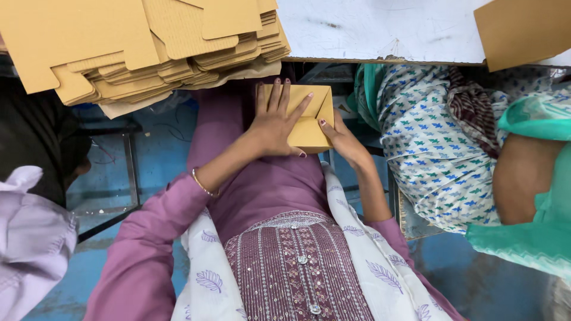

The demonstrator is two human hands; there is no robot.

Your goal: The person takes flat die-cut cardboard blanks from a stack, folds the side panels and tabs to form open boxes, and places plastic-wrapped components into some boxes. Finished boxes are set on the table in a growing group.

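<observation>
A small tan cardboard box (306, 119) lies on the person's lap, partly folded: two diagonal creases meet near its right side and one flap is turned in, so the shaping looks begun but not finished, with the near end not visibly closed. The left hand (275, 122) lies flat on top of the box, fingers spread wide, pressing it down rather than pinching it. The right hand (340, 138) is at the box's right edge, fingers curled around the corner and thumb on the folded flap, gripping that side.

Above and left of the box, a stack of flat cardboard blanks (143, 47) overhangs the white table (380, 30); many blanks appear unfolded. Right of the box sits another person in a patterned garment (434, 137), and another cardboard piece (520, 30) lies beyond it.
</observation>
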